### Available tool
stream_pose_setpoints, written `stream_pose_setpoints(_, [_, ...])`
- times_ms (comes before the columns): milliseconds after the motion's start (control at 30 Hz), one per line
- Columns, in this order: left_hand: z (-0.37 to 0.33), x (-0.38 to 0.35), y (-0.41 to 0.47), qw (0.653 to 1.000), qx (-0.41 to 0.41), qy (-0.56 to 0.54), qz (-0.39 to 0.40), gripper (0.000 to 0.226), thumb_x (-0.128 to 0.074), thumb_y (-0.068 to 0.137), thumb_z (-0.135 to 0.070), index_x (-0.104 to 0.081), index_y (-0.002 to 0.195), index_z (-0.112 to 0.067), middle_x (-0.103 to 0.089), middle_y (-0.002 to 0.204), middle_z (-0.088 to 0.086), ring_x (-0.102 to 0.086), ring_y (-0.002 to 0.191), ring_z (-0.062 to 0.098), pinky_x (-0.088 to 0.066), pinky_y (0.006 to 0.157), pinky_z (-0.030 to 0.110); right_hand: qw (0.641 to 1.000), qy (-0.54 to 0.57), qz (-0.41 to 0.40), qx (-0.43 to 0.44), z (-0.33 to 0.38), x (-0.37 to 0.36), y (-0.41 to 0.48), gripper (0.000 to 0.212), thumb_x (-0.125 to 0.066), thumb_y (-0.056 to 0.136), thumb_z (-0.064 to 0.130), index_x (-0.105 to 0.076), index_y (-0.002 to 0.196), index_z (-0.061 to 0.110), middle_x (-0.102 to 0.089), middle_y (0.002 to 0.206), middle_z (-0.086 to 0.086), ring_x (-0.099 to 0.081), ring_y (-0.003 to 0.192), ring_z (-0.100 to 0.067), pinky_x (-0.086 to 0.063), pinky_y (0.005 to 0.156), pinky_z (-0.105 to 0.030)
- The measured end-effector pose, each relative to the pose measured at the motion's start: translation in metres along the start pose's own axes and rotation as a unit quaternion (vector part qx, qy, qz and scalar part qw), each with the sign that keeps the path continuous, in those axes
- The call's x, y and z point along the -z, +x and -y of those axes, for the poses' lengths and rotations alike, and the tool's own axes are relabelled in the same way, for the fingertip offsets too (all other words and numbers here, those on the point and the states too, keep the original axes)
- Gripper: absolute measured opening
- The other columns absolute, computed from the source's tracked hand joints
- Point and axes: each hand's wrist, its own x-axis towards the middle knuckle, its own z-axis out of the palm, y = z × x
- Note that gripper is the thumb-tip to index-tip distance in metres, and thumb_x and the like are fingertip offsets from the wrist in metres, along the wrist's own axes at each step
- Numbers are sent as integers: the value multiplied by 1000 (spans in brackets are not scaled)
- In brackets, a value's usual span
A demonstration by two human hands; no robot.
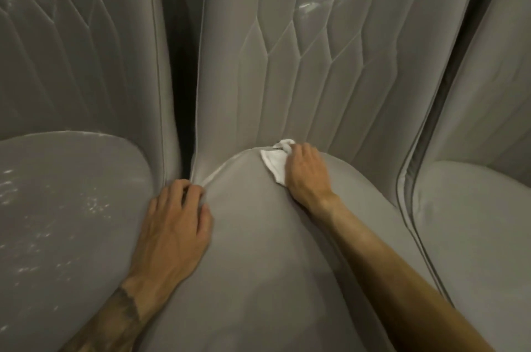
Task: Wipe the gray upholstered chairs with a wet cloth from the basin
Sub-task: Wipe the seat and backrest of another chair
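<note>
The right hand (307,170) grips the bunched cloth (274,163) at the seat-back crease of the middle chair (258,251), likely to clean that seam; the left hand (175,225) curls over the seat edge, probably bracing

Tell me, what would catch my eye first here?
The white cloth, bright against all the gray, sits bunched under the right hand at the back of the seat of the middle chair. The left hand rests on that seat's left edge, and shiny streaks mark the left chair beside it.
</note>
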Motion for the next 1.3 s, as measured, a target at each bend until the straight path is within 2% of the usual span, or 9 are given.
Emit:
stream_pose_setpoints(100, [-1,0,0,1000,3,14,-1,20,-45,97,-32,-55,109,-19,-49,114,5,-50,95,26,-40,83,42,991,-43,5,-125,-40,2,-15,37,-44,97,17,-49,133,14,-56,122,-10,-50,108,-32,-39,92,-39])
stream_pose_setpoints(200, [-3,1,2,1000,7,17,0,20,-46,96,-31,-56,109,-18,-50,114,6,-51,95,28,-42,82,44,979,10,4,-202,-6,-1,0,33,-40,95,9,-52,125,3,-55,121,-19,-51,107,-39,-38,91,-45])
stream_pose_setpoints(367, [-3,0,1,1000,6,24,5,23,-45,96,-31,-57,110,-18,-50,116,6,-52,94,27,-42,81,43,998,45,35,42,53,-9,20,30,-44,96,16,-53,124,8,-56,117,-15,-53,106,-36,-36,88,-44])
stream_pose_setpoints(567, [-5,0,1,1000,8,25,2,24,-45,95,-31,-57,110,-17,-50,117,8,-52,97,30,-41,83,45,996,-7,39,-75,12,0,19,32,-40,98,18,-48,127,10,-52,125,-12,-50,114,-34,-35,91,-42])
stream_pose_setpoints(700, [-2,-4,1,1000,5,21,0,29,-42,94,-33,-57,113,-16,-50,117,9,-53,97,31,-45,83,48,995,74,37,62,93,-7,1,39,-42,94,22,-50,130,8,-57,118,-12,-54,107,-35,-39,89,-44])
stream_pose_setpoints(767, [-1,-4,1,1000,3,20,2,30,-41,95,-34,-57,113,-16,-50,117,9,-54,97,30,-45,83,47,989,85,25,115,88,-1,-4,39,-42,93,24,-51,129,13,-58,115,-8,-55,105,-32,-39,86,-42])
stream_pose_setpoints(933, [-1,-4,1,1000,0,27,-1,27,-43,96,-33,-57,112,-17,-50,118,9,-53,96,30,-42,82,45,997,55,45,-1,51,6,10,37,-39,99,21,-44,136,17,-51,129,-7,-47,120,-30,-33,95,-40])
stream_pose_setpoints(1133, [-1,-4,2,1000,7,6,5,31,-41,95,-34,-60,112,-16,-53,118,9,-57,97,29,-44,82,44,982,108,22,155,108,3,-20,39,-31,99,30,-52,126,12,-56,115,-8,-52,102,-30,-37,89,-39])
stream_pose_setpoints(1300, [-2,1,1,1000,-2,21,3,24,-44,95,-31,-57,110,-18,-51,118,8,-54,96,31,-42,81,46,995,49,56,65,36,5,13,41,-33,104,24,-40,143,14,-49,136,-9,-47,122,-30,-33,99,-38])
